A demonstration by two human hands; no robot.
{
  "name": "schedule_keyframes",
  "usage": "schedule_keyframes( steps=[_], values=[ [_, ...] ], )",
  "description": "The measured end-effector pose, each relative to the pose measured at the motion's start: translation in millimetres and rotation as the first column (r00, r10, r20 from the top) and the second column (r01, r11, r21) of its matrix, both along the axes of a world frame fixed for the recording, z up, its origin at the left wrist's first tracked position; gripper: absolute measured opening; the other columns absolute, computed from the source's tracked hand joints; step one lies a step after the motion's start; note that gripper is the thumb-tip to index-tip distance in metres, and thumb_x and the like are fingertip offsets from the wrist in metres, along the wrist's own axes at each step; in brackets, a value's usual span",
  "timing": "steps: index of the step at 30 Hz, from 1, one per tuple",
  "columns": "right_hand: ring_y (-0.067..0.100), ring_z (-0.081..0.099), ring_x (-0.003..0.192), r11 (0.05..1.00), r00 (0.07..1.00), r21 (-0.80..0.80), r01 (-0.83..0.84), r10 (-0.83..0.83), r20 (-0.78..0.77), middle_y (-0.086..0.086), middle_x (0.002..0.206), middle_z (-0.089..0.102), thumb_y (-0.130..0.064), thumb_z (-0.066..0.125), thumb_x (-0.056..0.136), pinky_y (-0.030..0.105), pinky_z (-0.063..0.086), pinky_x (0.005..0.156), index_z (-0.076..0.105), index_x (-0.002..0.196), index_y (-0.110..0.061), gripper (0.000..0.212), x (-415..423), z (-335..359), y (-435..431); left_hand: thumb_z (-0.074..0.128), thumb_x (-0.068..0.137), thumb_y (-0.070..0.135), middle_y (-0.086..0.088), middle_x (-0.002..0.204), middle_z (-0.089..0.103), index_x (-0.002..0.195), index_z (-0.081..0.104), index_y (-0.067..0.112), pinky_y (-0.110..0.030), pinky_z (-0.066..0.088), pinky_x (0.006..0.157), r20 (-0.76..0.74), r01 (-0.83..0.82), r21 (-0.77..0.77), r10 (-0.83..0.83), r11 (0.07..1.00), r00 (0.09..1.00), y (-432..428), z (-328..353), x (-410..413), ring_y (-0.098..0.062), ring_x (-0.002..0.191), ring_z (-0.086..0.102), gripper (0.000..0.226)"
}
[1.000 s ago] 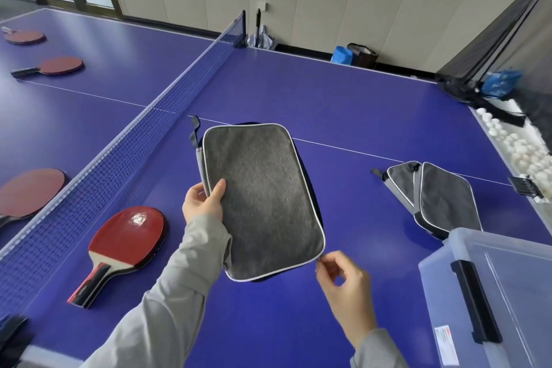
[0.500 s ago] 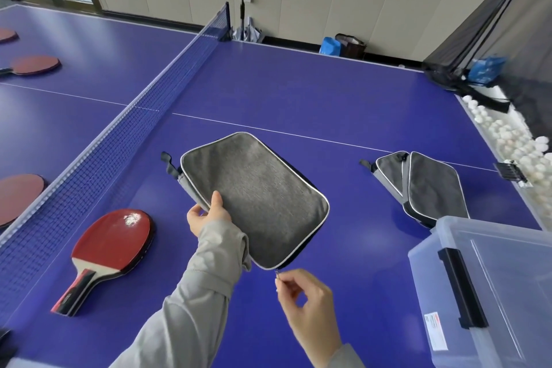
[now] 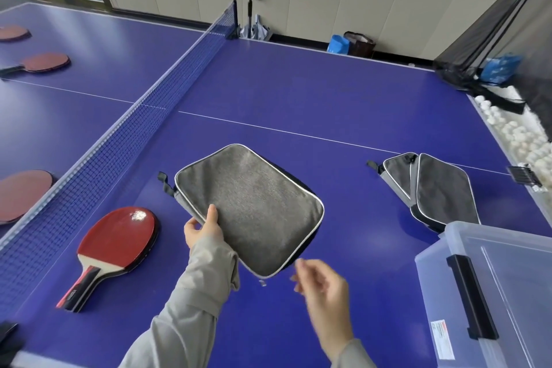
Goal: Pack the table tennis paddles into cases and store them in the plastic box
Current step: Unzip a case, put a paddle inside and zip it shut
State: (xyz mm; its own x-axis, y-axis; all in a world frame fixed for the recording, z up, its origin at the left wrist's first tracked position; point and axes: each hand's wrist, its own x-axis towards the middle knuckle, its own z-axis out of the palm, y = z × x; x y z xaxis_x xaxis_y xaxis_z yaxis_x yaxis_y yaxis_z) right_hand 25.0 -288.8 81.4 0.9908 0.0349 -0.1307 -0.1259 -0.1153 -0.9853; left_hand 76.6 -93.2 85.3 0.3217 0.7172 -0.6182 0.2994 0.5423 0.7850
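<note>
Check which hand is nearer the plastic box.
Right. The right hand hovers in the air just left of the plastic box, holding nothing. The left hand grips the gray case by its edge, farther left.

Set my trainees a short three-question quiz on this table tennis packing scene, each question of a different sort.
1. True or false: the left hand holds the grey case.
2. How many other cases lie on the table near the plastic box?
3. The nearest red paddle lies: A) in the plastic box; B) on the table beside the net; C) in the left hand.
Key: 1 true; 2 two; 3 B.
</note>
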Motion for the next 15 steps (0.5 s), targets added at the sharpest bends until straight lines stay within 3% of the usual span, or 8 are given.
schedule_keyframes(
  steps=[3, 6, 9, 12, 15],
  values=[
    [0.016, 0.061, 0.072, 0.981, 0.985, 0.09, 0.172, -0.169, -0.042, 0.006, 0.08, 0.068, -0.022, 0.053, 0.094, 0.02, 0.049, 0.062, 0.066, 0.087, -0.013, 0.017, 28.2, 3.9, -28.3, 0.068, 0.084, 0.03, -0.008, 0.088, 0.063, 0.096, 0.059, 0.016, -0.039, 0.052, 0.078, 0.181, 0.159, -0.092, -0.141, 0.983, 0.973, 6.5, -9.1, -11.6, -0.024, 0.075, 0.06, 0.021],
    [0.018, 0.063, 0.101, 0.971, 0.98, 0.231, -0.064, 0.105, -0.169, 0.006, 0.11, 0.069, -0.035, 0.044, 0.095, 0.03, 0.049, 0.08, 0.066, 0.111, -0.015, 0.034, 48.4, 13.1, -42.2, 0.065, 0.086, 0.023, -0.006, 0.078, 0.066, 0.086, 0.06, 0.016, -0.036, 0.052, 0.064, 0.307, 0.33, -0.195, -0.262, 0.924, 0.915, -2.6, -14.5, -20.1, -0.022, 0.067, 0.061, 0.009],
    [0.011, 0.065, 0.106, 0.9, 0.904, 0.398, -0.179, 0.31, -0.293, 0.002, 0.113, 0.07, -0.047, 0.042, 0.087, 0.021, 0.053, 0.077, 0.072, 0.107, -0.021, 0.045, 47.4, 19.5, -44.4, 0.062, 0.088, 0.024, -0.007, 0.085, 0.067, 0.091, 0.062, 0.014, -0.039, 0.053, 0.071, 0.355, 0.396, -0.232, -0.302, 0.888, 0.885, -15.6, -22.3, -23.9, -0.024, 0.074, 0.062, 0.011],
    [0.013, 0.066, 0.103, 0.884, 0.885, 0.423, -0.198, 0.347, -0.31, 0.003, 0.111, 0.071, -0.05, 0.045, 0.088, 0.021, 0.054, 0.076, 0.072, 0.105, -0.018, 0.046, 43.3, 13.2, -45.4, 0.063, 0.088, 0.028, -0.011, 0.1, 0.066, 0.103, 0.062, 0.01, -0.037, 0.051, 0.078, 0.204, 0.413, -0.095, -0.388, 0.906, 0.899, -29.8, -28.6, -21.1, -0.023, 0.082, 0.062, 0.023],
    [0.017, 0.062, 0.097, 0.896, 0.92, 0.394, -0.203, 0.312, -0.236, 0.007, 0.105, 0.069, -0.04, 0.057, 0.088, 0.027, 0.051, 0.077, 0.067, 0.104, -0.008, 0.037, 37.2, 2.1, -40.5, 0.067, 0.084, 0.033, -0.011, 0.135, 0.047, 0.14, 0.038, 0.014, -0.039, 0.038, 0.103, -0.101, 0.537, 0.143, -0.527, 0.831, 0.844, -46.5, -29.2, -14.8, -0.027, 0.119, 0.05, 0.066]
  ],
)
